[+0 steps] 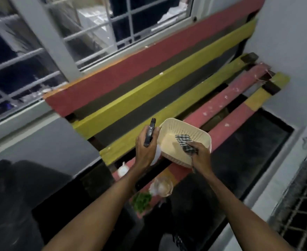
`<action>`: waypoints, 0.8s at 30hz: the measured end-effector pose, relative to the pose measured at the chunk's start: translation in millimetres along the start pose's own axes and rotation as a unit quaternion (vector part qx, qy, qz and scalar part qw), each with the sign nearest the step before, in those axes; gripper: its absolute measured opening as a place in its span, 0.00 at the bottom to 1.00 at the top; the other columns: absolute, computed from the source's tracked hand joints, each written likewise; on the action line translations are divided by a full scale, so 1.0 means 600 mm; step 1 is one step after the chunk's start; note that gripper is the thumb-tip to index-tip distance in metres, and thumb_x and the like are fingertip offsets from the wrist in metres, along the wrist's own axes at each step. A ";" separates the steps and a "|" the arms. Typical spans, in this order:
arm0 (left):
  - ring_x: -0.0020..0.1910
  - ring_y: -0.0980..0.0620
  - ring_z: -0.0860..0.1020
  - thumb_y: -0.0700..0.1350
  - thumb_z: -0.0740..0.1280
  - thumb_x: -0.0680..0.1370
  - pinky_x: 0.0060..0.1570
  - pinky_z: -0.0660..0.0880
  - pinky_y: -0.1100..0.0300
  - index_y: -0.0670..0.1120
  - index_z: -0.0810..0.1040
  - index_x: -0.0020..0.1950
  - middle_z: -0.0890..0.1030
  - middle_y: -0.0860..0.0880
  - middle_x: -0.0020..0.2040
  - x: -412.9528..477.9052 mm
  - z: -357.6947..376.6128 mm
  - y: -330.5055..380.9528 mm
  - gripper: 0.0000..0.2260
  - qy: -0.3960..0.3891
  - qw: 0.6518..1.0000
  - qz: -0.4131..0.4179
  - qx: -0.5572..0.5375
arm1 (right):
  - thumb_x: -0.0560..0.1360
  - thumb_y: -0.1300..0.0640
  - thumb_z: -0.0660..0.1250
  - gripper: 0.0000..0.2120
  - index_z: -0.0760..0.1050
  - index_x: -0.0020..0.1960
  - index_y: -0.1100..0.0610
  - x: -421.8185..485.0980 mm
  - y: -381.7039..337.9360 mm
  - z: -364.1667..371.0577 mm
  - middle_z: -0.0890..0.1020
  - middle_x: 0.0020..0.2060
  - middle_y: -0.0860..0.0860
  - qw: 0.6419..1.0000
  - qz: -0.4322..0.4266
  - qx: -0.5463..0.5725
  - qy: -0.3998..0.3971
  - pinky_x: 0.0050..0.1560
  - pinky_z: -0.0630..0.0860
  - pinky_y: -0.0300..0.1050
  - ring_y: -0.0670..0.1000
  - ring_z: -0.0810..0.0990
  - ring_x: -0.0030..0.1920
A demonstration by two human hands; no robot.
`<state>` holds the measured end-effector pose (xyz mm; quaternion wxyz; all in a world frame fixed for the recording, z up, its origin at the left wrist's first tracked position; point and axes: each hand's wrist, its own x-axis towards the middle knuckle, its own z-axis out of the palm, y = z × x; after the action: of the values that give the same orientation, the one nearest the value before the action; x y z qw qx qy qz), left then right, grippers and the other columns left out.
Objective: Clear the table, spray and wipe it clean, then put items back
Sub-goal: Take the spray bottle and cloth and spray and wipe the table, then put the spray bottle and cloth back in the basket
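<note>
A cream plastic basket [169,124] sits tilted on the red and yellow slatted bench [227,98]. My right hand [200,154] is at the basket's near rim, shut on a black-and-white checked cloth [183,141] that hangs into the basket. My left hand [145,151], just left of the basket, grips a slim black object [150,132] that points upward. A white rounded body [157,153] shows under that hand; I cannot tell whether it is part of the black object.
On the bench's near end lie a small white item [123,170], a clear glass jar [164,185] and green herbs [142,201]. A barred window [58,42] is behind the bench. A white wall [293,51] is to the right, and wire mesh [301,205] at the lower right.
</note>
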<state>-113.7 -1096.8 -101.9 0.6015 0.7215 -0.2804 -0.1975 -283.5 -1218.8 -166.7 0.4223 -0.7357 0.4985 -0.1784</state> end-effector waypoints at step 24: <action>0.36 0.54 0.73 0.48 0.75 0.76 0.38 0.71 0.57 0.48 0.71 0.62 0.75 0.57 0.43 0.215 0.261 -0.349 0.19 -0.272 0.949 -0.031 0.159 | 0.69 0.67 0.63 0.21 0.77 0.61 0.58 0.244 0.330 0.151 0.70 0.70 0.58 0.966 0.053 -0.205 -0.149 0.71 0.63 0.55 0.60 0.67 0.71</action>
<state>-77.6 -1273.6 -331.3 0.3737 0.7349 -0.4388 -0.3575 -273.0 -1337.2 -400.7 0.3405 -0.7976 0.4939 0.0621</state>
